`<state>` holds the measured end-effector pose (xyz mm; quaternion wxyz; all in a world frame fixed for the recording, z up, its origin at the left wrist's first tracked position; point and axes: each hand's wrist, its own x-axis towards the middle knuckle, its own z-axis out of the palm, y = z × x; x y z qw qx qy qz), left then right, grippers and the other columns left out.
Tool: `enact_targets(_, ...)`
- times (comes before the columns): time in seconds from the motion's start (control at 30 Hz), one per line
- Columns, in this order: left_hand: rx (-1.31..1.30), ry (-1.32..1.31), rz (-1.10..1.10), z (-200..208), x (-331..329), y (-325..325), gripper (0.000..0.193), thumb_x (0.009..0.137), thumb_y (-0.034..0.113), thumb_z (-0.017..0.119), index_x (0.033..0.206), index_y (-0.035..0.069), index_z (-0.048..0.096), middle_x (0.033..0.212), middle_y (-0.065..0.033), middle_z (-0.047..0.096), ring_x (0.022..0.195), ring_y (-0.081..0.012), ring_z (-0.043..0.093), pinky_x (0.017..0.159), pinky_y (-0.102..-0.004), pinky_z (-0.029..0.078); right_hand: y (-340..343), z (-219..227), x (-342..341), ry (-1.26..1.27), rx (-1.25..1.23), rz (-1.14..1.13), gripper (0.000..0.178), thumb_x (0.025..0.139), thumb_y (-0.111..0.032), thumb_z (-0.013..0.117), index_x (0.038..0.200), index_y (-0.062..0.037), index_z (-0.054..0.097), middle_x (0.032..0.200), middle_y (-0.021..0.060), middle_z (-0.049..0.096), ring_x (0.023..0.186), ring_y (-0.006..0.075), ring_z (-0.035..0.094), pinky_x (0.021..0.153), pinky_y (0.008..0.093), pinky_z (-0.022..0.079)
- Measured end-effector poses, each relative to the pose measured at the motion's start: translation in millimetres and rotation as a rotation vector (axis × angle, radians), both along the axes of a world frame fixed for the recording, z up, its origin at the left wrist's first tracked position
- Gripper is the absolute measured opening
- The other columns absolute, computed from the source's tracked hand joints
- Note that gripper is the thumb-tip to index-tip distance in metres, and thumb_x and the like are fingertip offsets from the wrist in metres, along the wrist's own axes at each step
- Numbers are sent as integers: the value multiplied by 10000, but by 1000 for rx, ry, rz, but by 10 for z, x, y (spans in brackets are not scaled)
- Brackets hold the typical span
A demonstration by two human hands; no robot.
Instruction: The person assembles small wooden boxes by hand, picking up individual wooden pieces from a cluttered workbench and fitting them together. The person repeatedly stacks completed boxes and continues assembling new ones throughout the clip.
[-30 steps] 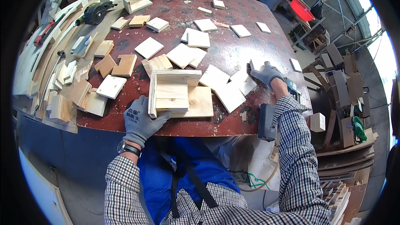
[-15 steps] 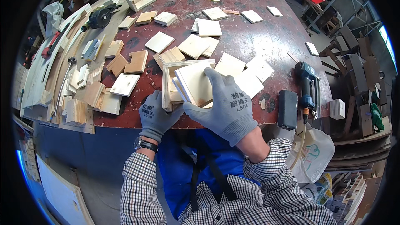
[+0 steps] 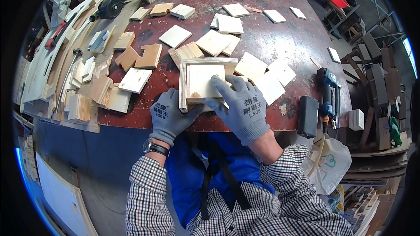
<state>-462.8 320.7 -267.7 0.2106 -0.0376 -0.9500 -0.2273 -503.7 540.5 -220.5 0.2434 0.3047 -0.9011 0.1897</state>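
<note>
A black-and-green power saw (image 3: 110, 8) sits at upper left. At centre, a gray-gloved left hand (image 3: 170, 113), fingers closed on its corner, steadies a pale L-shaped plywood frame (image 3: 183, 85) on the dark-red tabletop (image 3: 131, 121); inside lies a pale square wooden board (image 3: 201, 78), gripped by the gray-gloved right hand (image 3: 243, 108), fingers partly bent. A blue-and-black nail gun (image 3: 327, 94) lies at right.

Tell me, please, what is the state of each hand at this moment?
Left hand: holding the wooden frame at its near left corner.
Right hand: holding the pale board at its right side.
</note>
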Motion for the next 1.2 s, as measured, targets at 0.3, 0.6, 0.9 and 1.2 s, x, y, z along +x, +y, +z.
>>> enact_targets(0.3, -13, -28, 6, 0, -13, -46, 484, 829, 466, 864, 1095, 87, 722, 977, -140, 749, 869, -355, 744, 731, -448, 603, -26, -211, -92, -53, -63, 37, 543, 980, -464, 723, 1479, -285, 603, 1228, 119, 674, 822, 316, 749, 673, 446, 612)
enact_targets(0.6, -49, -38, 33, -45, -22, -31, 540, 842, 513, 853, 1137, 82, 715, 1002, -142, 749, 892, -344, 746, 743, -442, 601, 7, -128, -75, -132, -42, 20, 538, 977, -442, 738, 1480, -301, 608, 1239, 134, 681, 855, 336, 762, 726, 444, 632)
enact_targets(0.9, -2, -31, 5, -37, -30, -20, 543, 823, 474, 880, 1130, 56, 723, 1019, -151, 741, 898, -350, 741, 762, -431, 599, 117, -233, 43, -424, -254, -73, 1121, 874, -464, 858, 1644, 41, 218, 1334, 253, 619, 1157, 378, 701, 914, 483, 620)
enact_targets(1.2, 12, -19, 4, -25, -11, -21, 519, 839, 450, 868, 1126, 44, 720, 995, -156, 731, 893, -364, 732, 763, -437, 591, 183, -169, -13, -641, -312, -30, 986, 934, -448, 809, 1646, -14, 283, 1346, 253, 624, 1178, 375, 697, 957, 463, 610)
